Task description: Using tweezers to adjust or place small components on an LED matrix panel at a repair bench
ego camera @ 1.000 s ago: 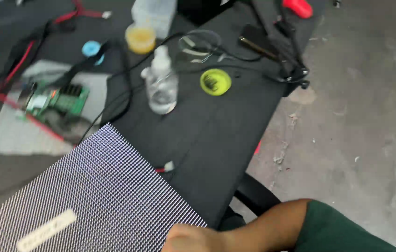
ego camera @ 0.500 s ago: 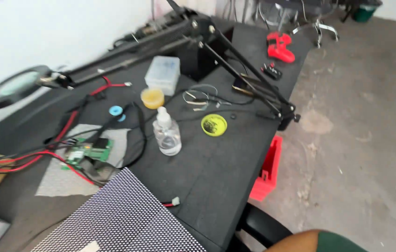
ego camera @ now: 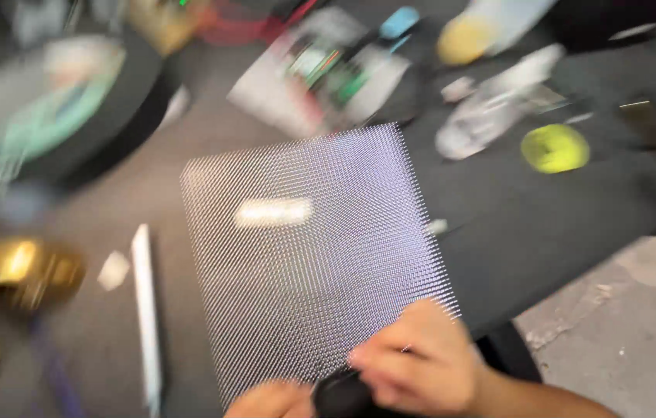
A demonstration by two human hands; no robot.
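Note:
The view is motion-blurred. A square dotted LED panel with a white label lies on the black table. At its near edge my right hand is closed around a small round black object. My left hand shows only partly at the bottom edge, against the same black object; its grip is hidden.
A clear bottle and a yellow cap are at the right. A green circuit board sits beyond the panel, a round magnifier lamp at far left. A gold object and a white strip lie left. Concrete floor at lower right.
The view has swung down and left onto the panel. Both hands have come into view at the panel's near edge, with a black object between them.

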